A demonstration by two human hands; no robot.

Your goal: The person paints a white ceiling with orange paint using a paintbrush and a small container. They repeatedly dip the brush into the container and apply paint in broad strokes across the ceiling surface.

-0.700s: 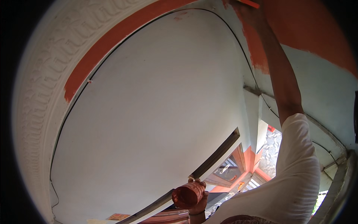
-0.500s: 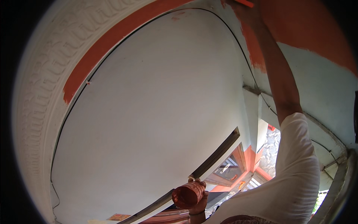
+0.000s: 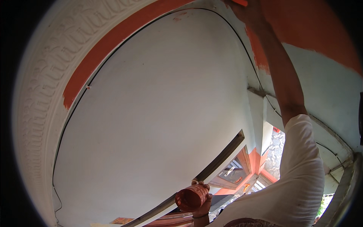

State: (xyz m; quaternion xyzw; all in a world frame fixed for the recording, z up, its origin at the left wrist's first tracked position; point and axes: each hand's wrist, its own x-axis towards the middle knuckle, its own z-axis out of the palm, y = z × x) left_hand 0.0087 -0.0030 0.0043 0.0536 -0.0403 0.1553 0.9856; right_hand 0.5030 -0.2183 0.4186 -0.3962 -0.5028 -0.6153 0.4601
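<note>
My left hand grips a paint-smeared plastic cup at the lower middle, its fingers wrapped around the side. The cup's open mouth faces me, and reddish-orange paint coats its inside. High at the upper right, my right hand reaches up to the painted band near the ceiling. Its fingers are closed on a bright orange handle, which the top edge cuts off. Reddish-orange paint with a ragged lower edge lies on the wall beside my right forearm.
A pale wall fills the middle, with a black cable running around its border. An orange stripe follows the white moulded cornice on the left. A dark wooden ledge and a window are below right.
My right hand has shifted slightly left along the top with the orange handle. The view has turned a little. My left hand still holds the cup in nearly the same place.
</note>
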